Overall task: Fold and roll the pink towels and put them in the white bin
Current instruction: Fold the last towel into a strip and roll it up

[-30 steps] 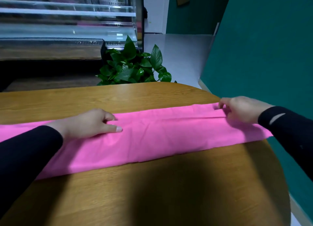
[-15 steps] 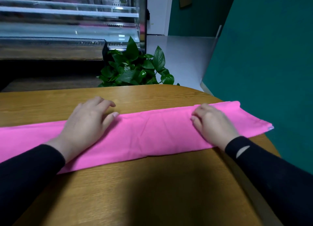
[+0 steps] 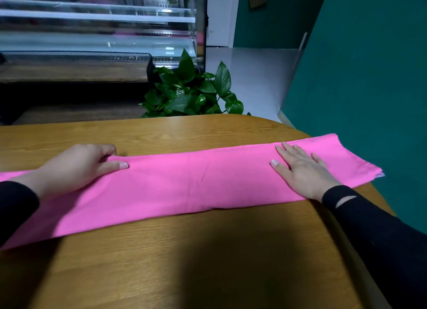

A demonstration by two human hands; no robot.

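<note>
A pink towel, folded into a long narrow strip, lies across the wooden table from the left frame edge to the table's right edge. My left hand rests on its left part, thumb straight on the cloth and fingers bent down over the far edge. My right hand lies flat with spread fingers on the strip near its right end. The towel's right tip hangs slightly past the table edge. No white bin is in view.
A leafy green plant stands just behind the table's far edge. A glass display case fills the back left. A teal wall runs close along the table's right side.
The towel has gone from a wider band to a narrower strip. My right hand came off the right end, then flattened on top near it. My left hand's fingers bent over the far edge.
</note>
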